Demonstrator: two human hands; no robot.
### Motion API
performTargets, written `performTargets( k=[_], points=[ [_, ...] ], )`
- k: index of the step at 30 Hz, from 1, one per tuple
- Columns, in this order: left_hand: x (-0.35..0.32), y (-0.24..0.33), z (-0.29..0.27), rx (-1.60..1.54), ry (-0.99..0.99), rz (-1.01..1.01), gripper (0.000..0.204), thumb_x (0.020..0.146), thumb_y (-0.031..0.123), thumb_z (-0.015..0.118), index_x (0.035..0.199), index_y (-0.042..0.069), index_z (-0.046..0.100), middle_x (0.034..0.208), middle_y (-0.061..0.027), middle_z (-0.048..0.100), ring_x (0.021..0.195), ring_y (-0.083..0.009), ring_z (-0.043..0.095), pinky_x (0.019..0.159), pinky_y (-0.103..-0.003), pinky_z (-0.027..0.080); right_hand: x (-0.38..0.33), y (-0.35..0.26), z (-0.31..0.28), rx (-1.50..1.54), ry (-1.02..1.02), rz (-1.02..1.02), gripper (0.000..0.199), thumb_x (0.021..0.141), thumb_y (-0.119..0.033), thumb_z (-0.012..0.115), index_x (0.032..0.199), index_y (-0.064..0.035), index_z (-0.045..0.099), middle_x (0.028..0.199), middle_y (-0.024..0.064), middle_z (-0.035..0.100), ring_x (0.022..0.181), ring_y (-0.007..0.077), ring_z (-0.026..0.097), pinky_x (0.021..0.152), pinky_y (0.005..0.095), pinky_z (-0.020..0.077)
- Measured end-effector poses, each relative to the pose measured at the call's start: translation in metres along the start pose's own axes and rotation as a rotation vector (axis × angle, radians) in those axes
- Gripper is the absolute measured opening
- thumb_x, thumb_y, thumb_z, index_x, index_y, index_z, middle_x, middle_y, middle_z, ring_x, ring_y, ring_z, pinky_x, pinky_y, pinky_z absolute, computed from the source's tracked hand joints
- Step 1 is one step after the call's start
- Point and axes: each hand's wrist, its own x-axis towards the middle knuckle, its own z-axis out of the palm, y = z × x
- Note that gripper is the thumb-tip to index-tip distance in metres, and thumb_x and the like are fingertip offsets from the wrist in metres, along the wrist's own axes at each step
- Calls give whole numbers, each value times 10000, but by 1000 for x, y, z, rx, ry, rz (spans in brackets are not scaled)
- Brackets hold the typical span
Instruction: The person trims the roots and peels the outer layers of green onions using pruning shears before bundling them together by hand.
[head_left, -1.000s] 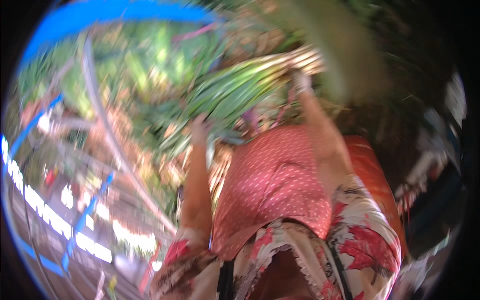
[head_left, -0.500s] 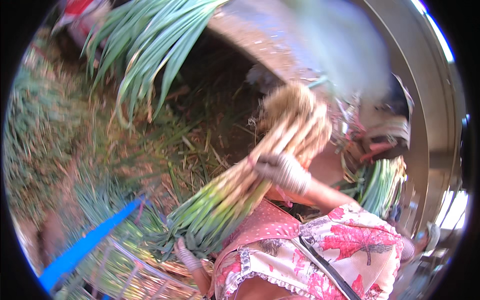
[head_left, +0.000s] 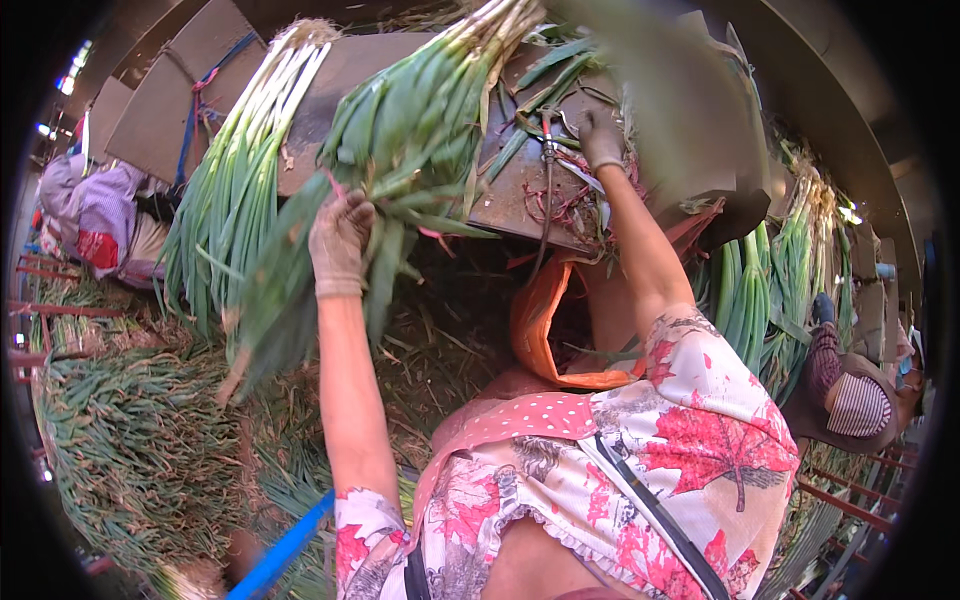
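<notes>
A thick bunch of green onions (head_left: 420, 110) lies on the metal table, its leaves hanging over the near edge. My gloved left hand (head_left: 342, 235) is closed around some of its leaves, which blur below the hand. A pink strip shows beside my thumb. My gloved right hand (head_left: 602, 142) is at the table top, back of the hand up, its fingers mostly hidden. Just left of it lies a thin hose with a red-and-metal nozzle (head_left: 548, 135). Pink ties (head_left: 560, 205) lie tangled below the nozzle.
Another green onion bunch (head_left: 255, 150) hangs over the table's left side. An orange bag (head_left: 545, 320) hangs under the edge of the metal table (head_left: 510, 205). More bunches (head_left: 790, 250) stand right, beside a person in a striped cap (head_left: 860, 410). Leaf heap (head_left: 140, 450) lies left.
My right hand has let go of the onion bunch it held near the roots and moved up to the table. My left hand has risen from low down to leaves at the table edge.
</notes>
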Motion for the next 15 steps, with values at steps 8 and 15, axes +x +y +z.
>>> performTargets(
  k=[8, 15],
  points=[
    [122, 18, -101, 1, 173, -76, 217, 913, 203, 664, 1079, 69, 623, 816, -4, 635, 648, -144, 564, 595, -298, 462, -3, 21, 33, -372, -722, 75, 663, 822, -666, 590, 1167, -108, 691, 1216, 185, 648, 1104, 345, 638, 903, 468, 524],
    [104, 2, -98, -123, -73, -202, 225, 951, 181, 615, 1154, 87, 585, 906, -48, 628, 672, -142, 524, 601, -297, 440, -9, 4, -124, -226, -345, 2, 247, 882, -194, 613, 1080, -57, 670, 950, 191, 699, 812, 316, 660, 730, 434, 493]
  ],
)
